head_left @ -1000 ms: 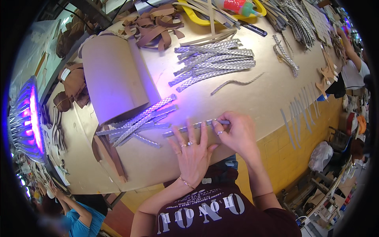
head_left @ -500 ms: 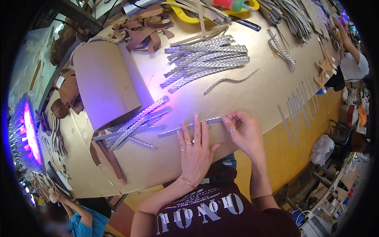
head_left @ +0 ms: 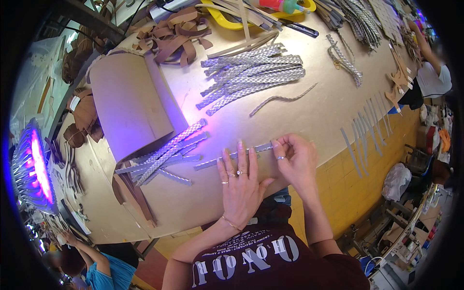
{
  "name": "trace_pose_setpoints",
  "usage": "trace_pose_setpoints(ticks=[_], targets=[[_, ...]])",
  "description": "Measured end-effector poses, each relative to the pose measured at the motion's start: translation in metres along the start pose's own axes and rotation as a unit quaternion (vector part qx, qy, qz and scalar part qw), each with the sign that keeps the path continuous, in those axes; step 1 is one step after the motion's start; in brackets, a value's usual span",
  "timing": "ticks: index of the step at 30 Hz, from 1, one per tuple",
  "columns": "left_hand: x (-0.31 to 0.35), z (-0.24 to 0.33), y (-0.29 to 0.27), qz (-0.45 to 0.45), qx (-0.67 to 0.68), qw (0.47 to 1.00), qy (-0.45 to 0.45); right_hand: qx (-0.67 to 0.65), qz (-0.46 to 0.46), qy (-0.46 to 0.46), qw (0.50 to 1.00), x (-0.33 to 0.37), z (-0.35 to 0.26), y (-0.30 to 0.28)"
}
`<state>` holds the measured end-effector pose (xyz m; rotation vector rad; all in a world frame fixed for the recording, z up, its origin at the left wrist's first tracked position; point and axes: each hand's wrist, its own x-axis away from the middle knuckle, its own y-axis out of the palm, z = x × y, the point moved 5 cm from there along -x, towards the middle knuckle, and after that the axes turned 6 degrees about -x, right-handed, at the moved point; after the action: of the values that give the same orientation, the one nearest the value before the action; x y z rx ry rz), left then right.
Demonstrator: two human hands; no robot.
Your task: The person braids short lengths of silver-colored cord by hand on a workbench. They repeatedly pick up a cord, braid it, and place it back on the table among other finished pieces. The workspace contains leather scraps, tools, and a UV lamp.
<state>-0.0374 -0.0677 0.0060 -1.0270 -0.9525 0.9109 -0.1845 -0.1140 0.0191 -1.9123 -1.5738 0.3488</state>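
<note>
A narrow grey strip with a braided pattern (head_left: 207, 163) lies along the near part of the table. Flat on its middle rests my left hand (head_left: 241, 186), fingers stretched out and rings showing. My right hand (head_left: 297, 162) pinches the strip's right end between thumb and fingertips, close to the table's near right edge. To the left of my left hand is a loose heap of silvery braided straps and grey strips (head_left: 169, 153). Farther off lies a larger pile of silvery braided straps (head_left: 261, 72); one thin braided cord (head_left: 282, 98) lies apart from it.
A curved brown sheet (head_left: 130, 104) stands at left, brown leather strips (head_left: 179, 41) behind it. A glowing purple lamp (head_left: 38, 164) is at far left. A utility knife (head_left: 299, 28) and a yellow tray (head_left: 222, 21) lie at the back. Grey strips (head_left: 350, 152) hang off the right edge.
My right hand has turned slightly and shifted a little, still pinching the strip's end. The part between my hands now shows a flatter, greyer face. My left hand stays flat on it.
</note>
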Motion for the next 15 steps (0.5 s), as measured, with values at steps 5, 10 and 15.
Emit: trace_pose_setpoints(ticks=[5, 10, 15], targets=[[-0.001, 0.0025, 0.0006, 0.003, -0.018, 1.0, -0.002, 0.043, 0.018, -0.058, 0.997, 0.0041, -0.0012, 0.0023], [-0.0016, 0.0045, 0.0009, 0.018, -0.017, 1.0, -0.004, 0.052, 0.034, -0.075, 0.995, 0.0079, 0.0007, 0.0042], [-0.0019, 0.0047, 0.0021, 0.014, -0.01, 1.0, -0.008, 0.062, 0.049, -0.086, 0.993, 0.0089, 0.0007, 0.0052]])
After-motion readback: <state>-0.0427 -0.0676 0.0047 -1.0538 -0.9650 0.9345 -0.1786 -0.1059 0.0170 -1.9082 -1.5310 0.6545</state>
